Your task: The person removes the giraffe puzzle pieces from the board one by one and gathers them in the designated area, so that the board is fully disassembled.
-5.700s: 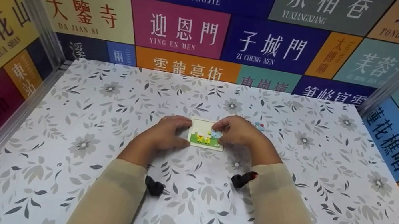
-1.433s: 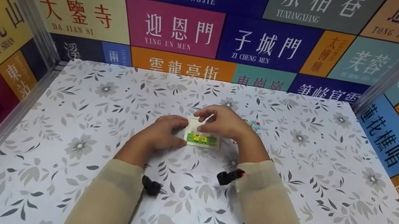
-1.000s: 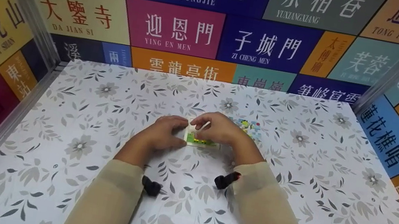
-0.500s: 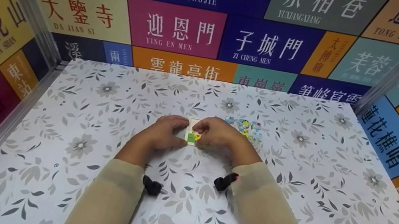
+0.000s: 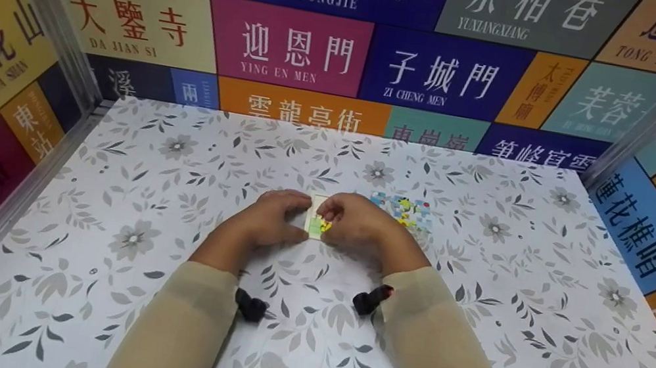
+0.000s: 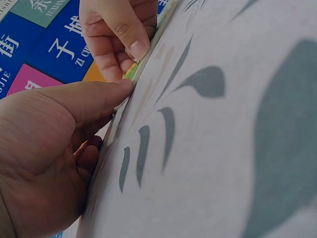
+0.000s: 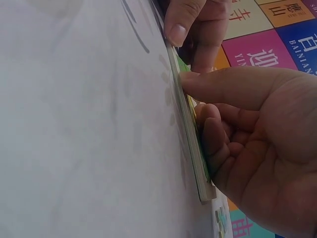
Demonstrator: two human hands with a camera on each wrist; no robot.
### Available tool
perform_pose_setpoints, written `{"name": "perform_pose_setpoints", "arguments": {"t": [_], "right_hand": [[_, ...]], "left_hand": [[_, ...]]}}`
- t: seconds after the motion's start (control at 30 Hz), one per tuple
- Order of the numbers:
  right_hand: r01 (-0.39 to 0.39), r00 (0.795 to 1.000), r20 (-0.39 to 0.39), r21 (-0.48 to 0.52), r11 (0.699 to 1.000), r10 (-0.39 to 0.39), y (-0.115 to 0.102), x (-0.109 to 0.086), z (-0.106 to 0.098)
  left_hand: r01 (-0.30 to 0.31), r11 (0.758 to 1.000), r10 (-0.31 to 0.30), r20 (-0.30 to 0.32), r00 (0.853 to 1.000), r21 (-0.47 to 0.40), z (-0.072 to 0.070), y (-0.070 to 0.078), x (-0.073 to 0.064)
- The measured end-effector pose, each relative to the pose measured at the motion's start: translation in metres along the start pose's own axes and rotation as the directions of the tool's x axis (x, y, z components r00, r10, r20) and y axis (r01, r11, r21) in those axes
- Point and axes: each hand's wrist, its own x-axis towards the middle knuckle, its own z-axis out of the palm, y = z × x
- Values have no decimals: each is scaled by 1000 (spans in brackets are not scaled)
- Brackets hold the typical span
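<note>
A small cream puzzle tray (image 5: 317, 203) lies on the table between both hands, with green and yellow printed pieces along its near side. My left hand (image 5: 272, 218) holds the tray's left edge, thumb at the near corner and fingers at the far one. Over the tray's right half bends my right hand (image 5: 360, 221), hiding most of that half. Its thumb and curled fingertips close about a yellow-printed puzzle piece (image 5: 325, 226). In the right wrist view, the right thumb lies at the near rim of the tray (image 7: 202, 188), its other fingers curled over the top.
Several loose jigsaw pieces (image 5: 408, 205), blue, yellow and green, lie just behind and right of the right hand. A white floral cloth (image 5: 300, 352) covers the table. Printed panels (image 5: 297, 49) with large characters stand around the back and sides.
The right hand has moved left and down from the tray's right edge onto its middle, uncovering more loose pieces behind. Its fingers have curled in. The left hand stays at the left edge.
</note>
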Motion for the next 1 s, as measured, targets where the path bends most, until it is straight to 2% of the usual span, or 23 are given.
{"name": "perform_pose_setpoints", "arguments": {"t": [0.17,0.37,0.63,0.8,1.0], "right_hand": [[15,1000,-3,29,999,-15,0,1,1],[-1,1000,-8,25,1000,1,-2,0,0],[0,1000,7,28,1000,-1,-4,-4,-5],[21,1000,17,18,1000,-21,-2,-8,-12],[19,1000,-8,27,999,-19,9,-17,-30]], "left_hand": [[4,1000,-4,1,1000,-3,0,0,1],[-9,1000,9,-1,1000,4,0,0,1],[5,1000,-5,6,1000,-4,0,-1,1],[20,1000,-20,9,1000,-1,0,0,1],[55,998,-55,13,998,-22,1,2,2]]}}
